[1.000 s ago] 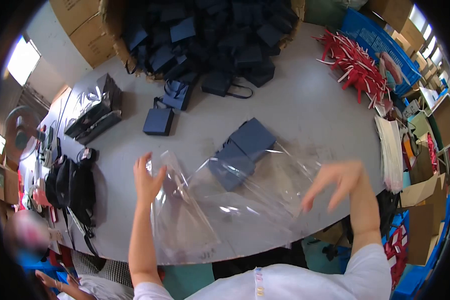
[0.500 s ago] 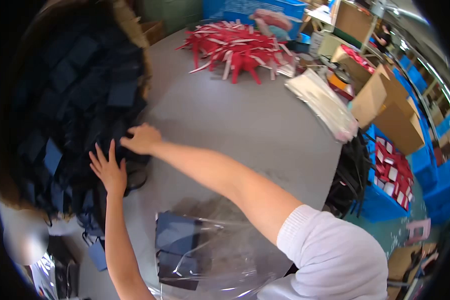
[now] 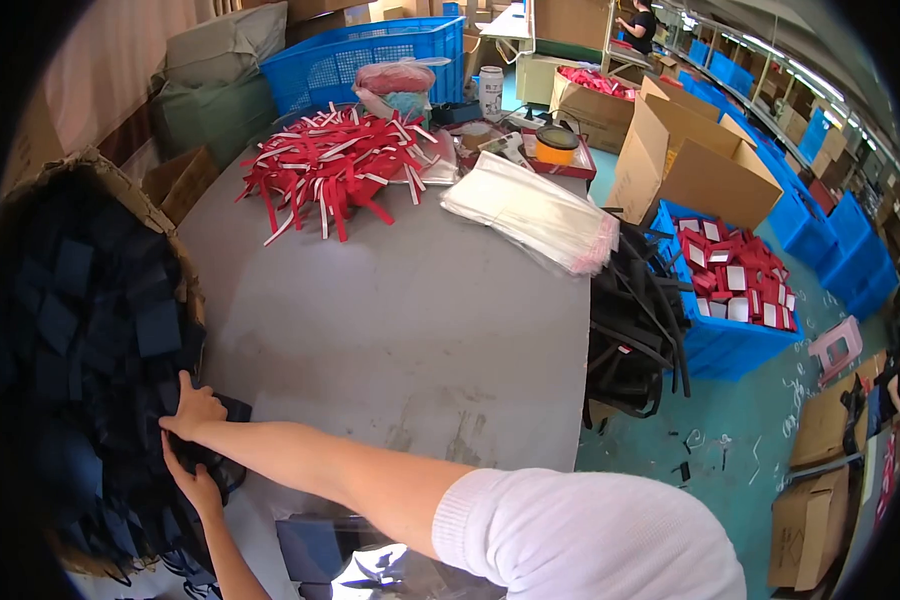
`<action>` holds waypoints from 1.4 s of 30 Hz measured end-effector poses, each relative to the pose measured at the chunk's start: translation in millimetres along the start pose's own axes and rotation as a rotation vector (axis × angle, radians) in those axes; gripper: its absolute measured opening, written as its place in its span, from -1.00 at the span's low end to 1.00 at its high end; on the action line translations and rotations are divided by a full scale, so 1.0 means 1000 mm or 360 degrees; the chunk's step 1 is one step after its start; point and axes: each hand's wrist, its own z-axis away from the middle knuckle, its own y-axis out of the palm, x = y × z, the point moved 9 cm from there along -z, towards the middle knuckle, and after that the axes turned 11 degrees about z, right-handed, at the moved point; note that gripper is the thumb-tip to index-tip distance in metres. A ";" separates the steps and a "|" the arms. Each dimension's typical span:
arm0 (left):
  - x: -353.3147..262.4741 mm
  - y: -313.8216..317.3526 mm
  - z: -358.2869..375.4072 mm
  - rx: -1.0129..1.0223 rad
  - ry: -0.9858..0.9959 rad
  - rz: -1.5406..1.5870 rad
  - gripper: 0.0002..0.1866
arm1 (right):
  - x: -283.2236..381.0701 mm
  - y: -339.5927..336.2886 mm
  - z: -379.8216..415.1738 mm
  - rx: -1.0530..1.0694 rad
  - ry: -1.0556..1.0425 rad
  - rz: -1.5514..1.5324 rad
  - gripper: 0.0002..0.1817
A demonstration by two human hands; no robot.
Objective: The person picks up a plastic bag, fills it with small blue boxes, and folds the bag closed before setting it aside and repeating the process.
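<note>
A large cardboard box (image 3: 189,262) on the left is heaped with dark navy, flat square pieces (image 3: 157,328), some with straps or cords. My right hand (image 3: 195,410) reaches over the pile near the box's right edge, thumb and index finger spread apart. Just below it, my left hand (image 3: 198,486) is against the navy pieces, its thumb apart from a stretched finger; the other fingers are partly hidden. I see nothing plainly gripped in either hand. Near the table's front edge, clear plastic film (image 3: 395,572) lies by a dark navy piece (image 3: 310,548), partly behind my right arm.
Red and white strips (image 3: 340,165) are heaped on the grey table (image 3: 400,320). Clear plastic bags (image 3: 530,215) lie at its right edge, above black straps (image 3: 635,330). A blue crate (image 3: 730,345) of red-and-white pieces and an open carton (image 3: 700,150) stand to the right. A person (image 3: 642,28) is far back.
The view has swung, showing more of the room to the right and back. My hands have come closer together in the navy pile, the right hand now just above the left.
</note>
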 end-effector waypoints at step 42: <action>-0.285 0.229 0.243 0.0338 -0.0283 -0.0552 0.10 | -0.224 -0.267 0.171 0.0032 -0.1125 0.1391 0.08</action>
